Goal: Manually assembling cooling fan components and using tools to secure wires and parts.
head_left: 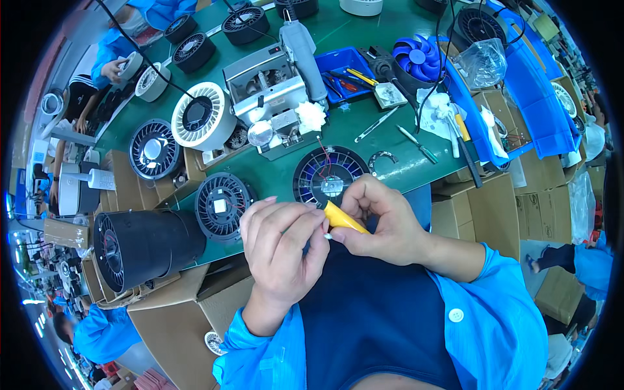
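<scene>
My right hand (385, 218) is closed around a short, bright yellow piece (346, 220); its exact kind I cannot tell. The fingers of my left hand (285, 250) are pinched together at the yellow piece's left end. A tiny white bit (327, 236) shows between the two hands; what it belongs to is hidden. Just beyond them lies a round black fan (305, 182) with thin red wires and a small pale square at its hub. Left of it rests another black fan grille (224, 207) with a white square in the middle.
Behind stands a grey metal machine (270, 81). A blue tray (341, 75) of hand tools, a green-handled screwdriver (418, 144), tweezers (377, 125) and a black arc-shaped part (382, 160) lie to its right. A large black cylindrical fan (153, 247) is at left, above an open carton (172, 325).
</scene>
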A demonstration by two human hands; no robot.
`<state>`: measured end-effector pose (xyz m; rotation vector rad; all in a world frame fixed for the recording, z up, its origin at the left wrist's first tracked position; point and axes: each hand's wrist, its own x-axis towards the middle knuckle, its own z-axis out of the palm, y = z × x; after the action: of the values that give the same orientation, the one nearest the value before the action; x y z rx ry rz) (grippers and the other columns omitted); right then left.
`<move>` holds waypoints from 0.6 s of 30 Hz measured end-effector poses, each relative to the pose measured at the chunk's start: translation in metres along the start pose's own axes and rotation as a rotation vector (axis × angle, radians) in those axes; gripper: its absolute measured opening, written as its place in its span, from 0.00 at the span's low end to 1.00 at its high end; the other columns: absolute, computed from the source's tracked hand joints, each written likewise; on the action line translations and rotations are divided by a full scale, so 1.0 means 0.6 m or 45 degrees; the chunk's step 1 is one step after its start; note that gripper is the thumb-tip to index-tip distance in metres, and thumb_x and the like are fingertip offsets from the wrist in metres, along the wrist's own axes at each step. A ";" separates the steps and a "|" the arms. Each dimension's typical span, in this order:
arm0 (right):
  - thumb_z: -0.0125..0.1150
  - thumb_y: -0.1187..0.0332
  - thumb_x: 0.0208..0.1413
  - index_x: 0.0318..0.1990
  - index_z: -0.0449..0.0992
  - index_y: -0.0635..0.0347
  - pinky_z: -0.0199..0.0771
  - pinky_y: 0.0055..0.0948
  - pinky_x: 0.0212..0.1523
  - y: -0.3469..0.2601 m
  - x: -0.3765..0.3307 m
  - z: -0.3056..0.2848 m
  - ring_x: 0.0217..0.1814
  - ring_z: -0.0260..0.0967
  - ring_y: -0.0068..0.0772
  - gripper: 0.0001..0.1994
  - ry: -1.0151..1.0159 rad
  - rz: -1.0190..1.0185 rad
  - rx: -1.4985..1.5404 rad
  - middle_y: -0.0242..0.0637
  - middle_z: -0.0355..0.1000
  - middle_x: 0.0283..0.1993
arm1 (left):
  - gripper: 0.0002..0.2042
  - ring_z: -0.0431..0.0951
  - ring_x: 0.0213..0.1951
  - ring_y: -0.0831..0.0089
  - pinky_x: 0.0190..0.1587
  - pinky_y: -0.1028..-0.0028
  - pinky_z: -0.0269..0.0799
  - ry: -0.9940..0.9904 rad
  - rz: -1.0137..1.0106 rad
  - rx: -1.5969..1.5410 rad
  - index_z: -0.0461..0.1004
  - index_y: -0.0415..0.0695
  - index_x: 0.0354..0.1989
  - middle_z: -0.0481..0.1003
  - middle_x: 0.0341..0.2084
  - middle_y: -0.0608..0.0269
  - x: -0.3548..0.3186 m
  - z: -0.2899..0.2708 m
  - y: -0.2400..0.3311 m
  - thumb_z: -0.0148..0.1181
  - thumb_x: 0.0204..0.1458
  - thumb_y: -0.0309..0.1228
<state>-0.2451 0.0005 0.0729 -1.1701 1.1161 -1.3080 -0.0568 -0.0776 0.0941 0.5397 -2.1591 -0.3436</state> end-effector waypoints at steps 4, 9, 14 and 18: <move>0.70 0.76 0.59 0.53 0.69 0.61 0.63 0.17 0.32 -0.008 0.002 0.009 0.31 0.65 0.11 0.18 -0.026 0.018 -0.025 0.24 0.69 0.32 | 0.10 0.81 0.42 0.63 0.52 0.63 0.76 0.057 -0.217 -0.153 0.78 0.38 0.44 0.80 0.41 0.53 -0.025 -0.001 0.004 0.67 0.55 0.18; 0.70 0.75 0.59 0.59 0.69 0.62 0.61 0.19 0.32 -0.003 0.000 0.015 0.29 0.63 0.12 0.22 -0.066 0.051 -0.058 0.24 0.68 0.29 | 0.05 0.80 0.41 0.71 0.49 0.72 0.76 0.179 -0.896 -0.836 0.76 0.38 0.46 0.79 0.43 0.53 -0.049 -0.003 0.018 0.60 0.63 0.19; 0.71 0.76 0.58 0.58 0.71 0.59 0.56 0.20 0.26 0.002 0.000 0.028 0.24 0.58 0.10 0.22 -0.079 -0.077 -0.092 0.22 0.62 0.27 | 0.04 0.79 0.41 0.73 0.48 0.72 0.76 0.241 -0.997 -1.153 0.75 0.37 0.46 0.78 0.44 0.52 -0.046 -0.011 0.022 0.57 0.66 0.21; 0.71 0.76 0.58 0.58 0.71 0.59 0.56 0.20 0.26 0.002 0.000 0.030 0.24 0.58 0.11 0.22 -0.121 -0.088 -0.109 0.22 0.62 0.27 | 0.04 0.79 0.41 0.72 0.48 0.72 0.76 0.274 -1.007 -1.211 0.75 0.37 0.46 0.78 0.44 0.51 -0.047 -0.017 0.023 0.57 0.67 0.22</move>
<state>-0.2273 0.0005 0.0736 -1.3310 1.0797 -1.2535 -0.0367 -0.0519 0.0868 0.7748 -1.2582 -1.5465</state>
